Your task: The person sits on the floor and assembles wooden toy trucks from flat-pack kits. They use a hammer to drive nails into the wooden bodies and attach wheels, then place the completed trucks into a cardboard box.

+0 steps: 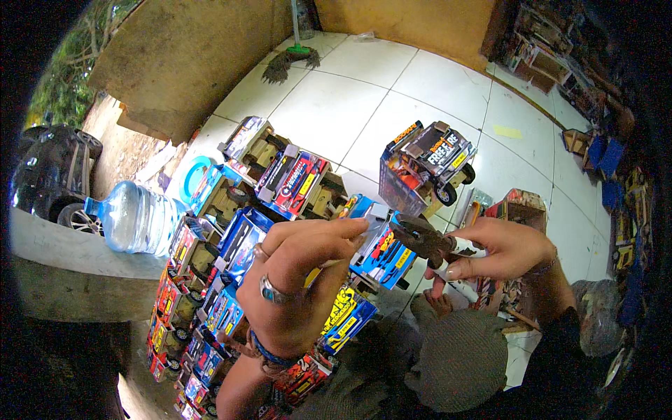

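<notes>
My right hand (507,248) is wrapped round the white-covered handles of a pair of pliers (420,238), whose dark jaws point left. Close to the jaw tips, my left hand (301,273) has thumb and forefinger pinched together; what they hold, if anything, is too small to make out. It wears rings and wrist bands. Behind the pliers and fingertips is a blue toy truck (400,264), partly covered by my left hand. Whether the jaws touch the truck I cannot tell.
Several colourful toy trucks (292,183) stand in rows at left. Another toy truck (437,157) stands apart on the white tiled floor (364,84). A large water bottle (136,218) lies at left. Farther back is a mop (290,61); shelves (539,49) line the right.
</notes>
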`<action>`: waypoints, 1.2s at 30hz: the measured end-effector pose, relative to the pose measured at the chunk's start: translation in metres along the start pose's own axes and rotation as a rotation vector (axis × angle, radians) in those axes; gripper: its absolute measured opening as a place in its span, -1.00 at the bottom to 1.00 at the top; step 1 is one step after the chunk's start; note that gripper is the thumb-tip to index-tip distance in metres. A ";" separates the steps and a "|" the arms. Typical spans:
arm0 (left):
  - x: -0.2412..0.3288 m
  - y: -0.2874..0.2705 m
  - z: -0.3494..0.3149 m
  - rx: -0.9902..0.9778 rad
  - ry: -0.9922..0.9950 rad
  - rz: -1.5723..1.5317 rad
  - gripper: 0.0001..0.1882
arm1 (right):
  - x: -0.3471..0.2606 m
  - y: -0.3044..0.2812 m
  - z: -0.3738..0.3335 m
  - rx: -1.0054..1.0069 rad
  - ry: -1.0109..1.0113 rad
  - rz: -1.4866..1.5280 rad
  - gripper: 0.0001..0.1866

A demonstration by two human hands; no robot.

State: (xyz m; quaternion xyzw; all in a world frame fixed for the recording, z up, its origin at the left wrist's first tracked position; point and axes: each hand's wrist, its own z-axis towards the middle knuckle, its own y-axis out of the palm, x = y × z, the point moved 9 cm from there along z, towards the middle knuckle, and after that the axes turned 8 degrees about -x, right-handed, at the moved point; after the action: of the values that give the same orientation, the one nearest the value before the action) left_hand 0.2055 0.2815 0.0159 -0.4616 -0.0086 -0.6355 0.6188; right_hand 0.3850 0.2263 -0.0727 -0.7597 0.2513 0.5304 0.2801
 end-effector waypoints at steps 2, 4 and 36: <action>0.001 -0.001 0.000 0.019 0.037 -0.019 -0.68 | -0.001 0.000 -0.002 -0.055 0.045 0.018 -0.71; 0.003 0.000 0.000 0.005 0.056 0.018 -0.66 | -0.005 0.000 -0.007 -0.101 0.074 -0.047 -0.70; -0.007 0.015 0.003 -0.016 0.060 0.032 -0.59 | 0.003 0.010 -0.017 0.077 0.317 0.090 -0.69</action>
State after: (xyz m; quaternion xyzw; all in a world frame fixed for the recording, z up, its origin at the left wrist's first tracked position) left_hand 0.2181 0.2850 0.0051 -0.4474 0.0221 -0.6392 0.6251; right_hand 0.3902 0.2066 -0.0719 -0.8104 0.3462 0.4060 0.2420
